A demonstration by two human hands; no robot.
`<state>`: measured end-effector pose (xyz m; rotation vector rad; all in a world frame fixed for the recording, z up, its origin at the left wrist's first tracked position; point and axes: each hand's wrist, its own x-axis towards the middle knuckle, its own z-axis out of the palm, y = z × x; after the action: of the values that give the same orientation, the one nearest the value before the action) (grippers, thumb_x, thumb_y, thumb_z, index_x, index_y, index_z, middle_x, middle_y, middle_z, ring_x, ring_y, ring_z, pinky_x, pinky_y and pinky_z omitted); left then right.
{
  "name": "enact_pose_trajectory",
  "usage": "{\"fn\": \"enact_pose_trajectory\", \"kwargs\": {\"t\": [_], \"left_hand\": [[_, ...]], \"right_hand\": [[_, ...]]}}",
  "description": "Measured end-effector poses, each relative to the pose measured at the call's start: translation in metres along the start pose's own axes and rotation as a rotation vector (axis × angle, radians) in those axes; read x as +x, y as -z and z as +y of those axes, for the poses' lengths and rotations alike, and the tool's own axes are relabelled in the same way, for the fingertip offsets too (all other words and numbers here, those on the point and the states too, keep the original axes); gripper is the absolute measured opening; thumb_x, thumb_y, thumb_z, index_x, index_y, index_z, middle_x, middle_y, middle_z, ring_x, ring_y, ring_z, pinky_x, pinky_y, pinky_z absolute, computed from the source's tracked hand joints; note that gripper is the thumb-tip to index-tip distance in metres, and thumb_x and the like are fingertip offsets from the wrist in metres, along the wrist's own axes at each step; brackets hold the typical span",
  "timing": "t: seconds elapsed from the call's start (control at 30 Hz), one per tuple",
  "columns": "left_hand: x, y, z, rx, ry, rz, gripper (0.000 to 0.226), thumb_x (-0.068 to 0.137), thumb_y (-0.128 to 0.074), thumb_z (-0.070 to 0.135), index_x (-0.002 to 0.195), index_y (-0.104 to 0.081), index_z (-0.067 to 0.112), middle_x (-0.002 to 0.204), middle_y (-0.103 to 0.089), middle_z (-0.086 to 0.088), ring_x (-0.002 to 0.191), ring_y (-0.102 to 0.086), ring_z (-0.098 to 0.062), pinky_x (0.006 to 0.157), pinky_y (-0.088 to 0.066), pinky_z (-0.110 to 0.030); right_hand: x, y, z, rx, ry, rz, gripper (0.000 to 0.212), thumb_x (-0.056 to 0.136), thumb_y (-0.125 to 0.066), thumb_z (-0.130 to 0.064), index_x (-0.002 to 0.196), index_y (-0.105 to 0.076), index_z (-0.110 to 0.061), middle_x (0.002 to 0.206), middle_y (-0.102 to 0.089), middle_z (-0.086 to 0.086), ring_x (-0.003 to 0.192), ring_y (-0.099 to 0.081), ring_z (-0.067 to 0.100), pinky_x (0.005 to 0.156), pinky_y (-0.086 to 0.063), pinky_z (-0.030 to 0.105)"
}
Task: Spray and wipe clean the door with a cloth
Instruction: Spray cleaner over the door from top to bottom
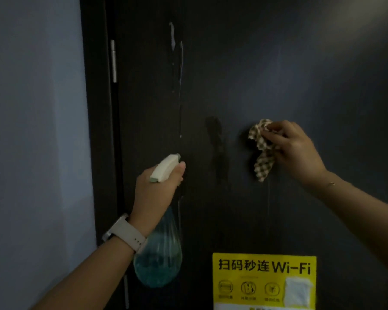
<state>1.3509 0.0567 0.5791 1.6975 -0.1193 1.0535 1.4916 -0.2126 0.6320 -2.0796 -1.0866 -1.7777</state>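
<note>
Dimly, the scene gave us little detail: the dark door (278, 74) ran past the top, right and bottom of the view, and the yellow Wi-Fi sticker (264, 280) near its lower edge was cut off at the bottom, its small print too blurred to read. A pale patch covered the sticker's right part. The spray bottle (158, 258) was partly hidden behind our left hand (157, 189), so we could not tell how the trigger sat. It had a cream plastic head and a clear, ribbed, teardrop body with bluish liquid in it. Our left fingers were wrapped round its neck, the nozzle pointing up towards the door near the hinge edge. A pale watch (124, 233) with a smooth strap sat on that wrist.

Our right hand (293, 148) bunched the checked brown-and-cream cloth (261, 148) against the door's middle, fingers (276, 126) curled over its crumpled top while a loose corner hung below. Wet streaks (180, 86) ran down the glossy surface left of the cloth. A metal hinge (114, 61) showed on the left edge, beside the pale wall (36, 130).
</note>
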Motion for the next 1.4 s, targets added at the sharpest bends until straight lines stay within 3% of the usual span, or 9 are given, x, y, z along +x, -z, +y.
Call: {"fn": "enact_pose_trajectory", "kwargs": {"t": [0.2, 0.37, 0.57, 0.67, 0.97, 1.07, 1.2, 1.3, 1.4], "left_hand": [[0.061, -0.058, 0.073, -0.126, -0.095, -0.015, 0.011, 0.083, -0.071, 0.039, 0.088, -0.069, 0.029, 0.082, -0.075, -0.002, 0.084, -0.071, -0.014, 0.078, -0.054, -0.032], [0.116, -0.121, 0.131, -0.222, -0.184, -0.012, 0.015, 0.084, -0.069, 0.016, 0.096, -0.066, 0.024, 0.078, -0.072, -0.005, 0.075, -0.070, -0.015, 0.069, -0.053, -0.027], [0.163, -0.167, 0.171, -0.155, -0.247, -0.001, 0.015, 0.080, -0.066, 0.013, 0.087, -0.062, 0.025, 0.078, -0.071, -0.003, 0.085, -0.072, -0.020, 0.081, -0.058, -0.035], [0.174, -0.177, 0.181, -0.123, -0.266, 0.031, 0.011, 0.082, -0.065, 0.014, 0.090, -0.062, 0.020, 0.075, -0.070, -0.002, 0.079, -0.071, -0.018, 0.084, -0.059, -0.040], [0.157, -0.180, 0.162, -0.083, -0.220, 0.058, 0.022, 0.088, -0.066, 0.026, 0.102, -0.063, 0.010, 0.068, -0.063, 0.000, 0.063, -0.063, -0.013, 0.080, -0.059, -0.039], [0.141, -0.176, 0.157, -0.104, -0.211, 0.028, 0.006, 0.088, -0.066, 0.023, 0.089, -0.063, 0.018, 0.067, -0.064, -0.001, 0.065, -0.063, -0.016, 0.079, -0.058, -0.040], [0.106, -0.164, 0.130, -0.097, -0.164, -0.002, 0.018, 0.087, -0.067, 0.026, 0.103, -0.066, 0.018, 0.075, -0.071, -0.002, 0.077, -0.070, -0.016, 0.067, -0.052, -0.027], [0.068, -0.156, 0.096, -0.111, -0.075, -0.028, 0.004, 0.083, -0.071, 0.027, 0.085, -0.069, 0.029, 0.079, -0.074, -0.003, 0.085, -0.071, -0.021, 0.078, -0.055, -0.037], [0.032, -0.155, 0.064, -0.061, 0.038, -0.083, 0.014, 0.079, -0.072, 0.022, 0.068, -0.068, 0.029, 0.085, -0.074, -0.011, 0.090, -0.069, -0.026, 0.085, -0.053, -0.044]], "right_hand": [[0.009, 0.011, 0.078, 0.006, -0.136, 0.134, 0.053, 0.066, -0.066, 0.022, 0.116, -0.066, 0.004, 0.110, -0.059, 0.024, 0.100, -0.057, 0.045, 0.086, -0.043, 0.036], [0.007, -0.012, 0.098, 0.106, -0.201, 0.193, 0.042, 0.077, -0.068, 0.011, 0.116, -0.068, -0.004, 0.115, -0.057, 0.015, 0.108, -0.051, 0.031, 0.092, -0.034, 0.023], [-0.001, -0.024, 0.101, 0.143, -0.176, 0.250, 0.054, 0.070, -0.073, 0.014, 0.118, -0.068, -0.008, 0.121, -0.057, 0.012, 0.113, -0.046, 0.022, 0.091, -0.039, 0.027], [-0.003, -0.024, 0.103, 0.158, -0.169, 0.238, 0.055, 0.068, -0.075, 0.013, 0.117, -0.069, -0.010, 0.122, -0.058, 0.011, 0.115, -0.047, 0.021, 0.092, -0.041, 0.026], [-0.002, -0.021, 0.104, 0.150, -0.127, 0.228, 0.053, 0.067, -0.075, 0.015, 0.115, -0.070, -0.006, 0.110, -0.061, 0.014, 0.104, -0.046, 0.021, 0.082, -0.043, 0.027], [0.000, -0.020, 0.105, 0.131, -0.122, 0.221, 0.054, 0.066, -0.074, 0.016, 0.115, -0.070, -0.006, 0.107, -0.061, 0.014, 0.100, -0.047, 0.022, 0.079, -0.043, 0.027], [-0.010, -0.021, 0.094, 0.109, -0.168, 0.216, 0.055, 0.064, -0.073, 0.021, 0.114, -0.070, -0.002, 0.106, -0.061, 0.016, 0.102, -0.045, 0.023, 0.081, -0.043, 0.029], [-0.038, -0.021, 0.079, 0.106, -0.181, 0.190, 0.055, 0.063, -0.073, 0.022, 0.113, -0.069, -0.002, 0.110, -0.061, 0.019, 0.106, -0.046, 0.025, 0.085, -0.042, 0.030], [-0.071, -0.017, 0.066, 0.119, -0.196, 0.146, 0.054, 0.066, -0.071, 0.021, 0.115, -0.069, -0.002, 0.114, -0.060, 0.021, 0.109, -0.046, 0.027, 0.089, -0.042, 0.032]]}}
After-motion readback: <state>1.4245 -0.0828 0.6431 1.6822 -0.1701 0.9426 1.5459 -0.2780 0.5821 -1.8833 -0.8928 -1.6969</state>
